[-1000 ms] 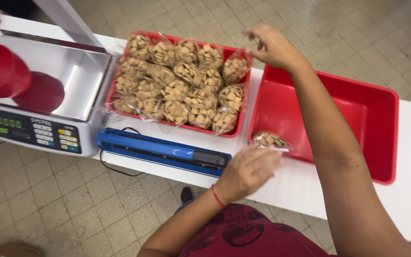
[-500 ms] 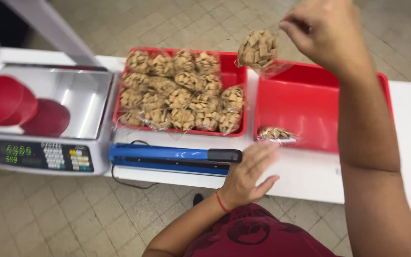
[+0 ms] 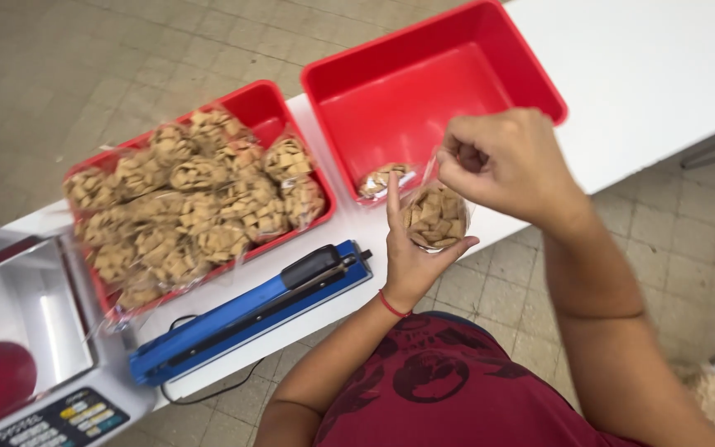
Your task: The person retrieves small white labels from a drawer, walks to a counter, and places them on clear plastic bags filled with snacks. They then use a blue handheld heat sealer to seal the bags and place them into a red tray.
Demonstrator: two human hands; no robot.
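At six o'clock of the near-empty red tray, over the counter's edge, the left hand cups a clear bag of tan squares while the right hand's grip pinches its neck, judged mid-gathering for sealing.

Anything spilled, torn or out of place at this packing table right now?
Nothing stands out. Both hands, left hand and right hand, hold one clear bag of snacks; another bag lies inside the near-empty red tray. No loose pieces show on the table.
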